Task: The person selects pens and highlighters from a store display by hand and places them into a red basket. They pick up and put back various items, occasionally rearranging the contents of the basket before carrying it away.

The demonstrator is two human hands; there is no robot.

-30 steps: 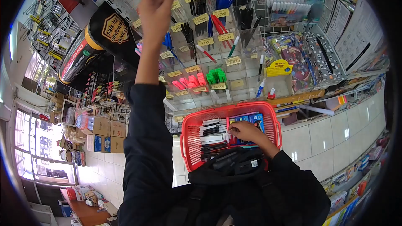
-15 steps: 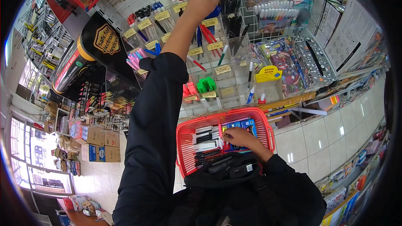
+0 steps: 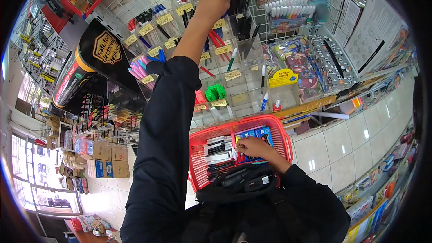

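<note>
My left hand (image 3: 215,1) is stretched up to the top of a clear pen rack (image 3: 240,85), beside upright dark pens (image 3: 243,4). Its fingers are curled together, and what they pinch is hidden. Low in front of me, my right hand (image 3: 255,148) is closed around the handle of a red shopping basket (image 3: 198,150). White-and-black pens or markers (image 3: 219,146) lie in rows inside the basket, with dark pens (image 3: 220,169) nearer me. Blue packs (image 3: 261,134) fill its right side, partly covered by my hand.
The rack carries yellow price tags (image 3: 232,75), green highlighters (image 3: 216,92), red pens (image 3: 217,38) and pink pens (image 3: 140,67). A large black battery-shaped display (image 3: 90,63) stands left. Pencil cases (image 3: 333,58) lie right. A black bag (image 3: 238,182) hangs at my front.
The view has shifted slightly, so the rack appears a little further left and down. My left hand stays at the top compartments, and my right hand stays on the basket handle.
</note>
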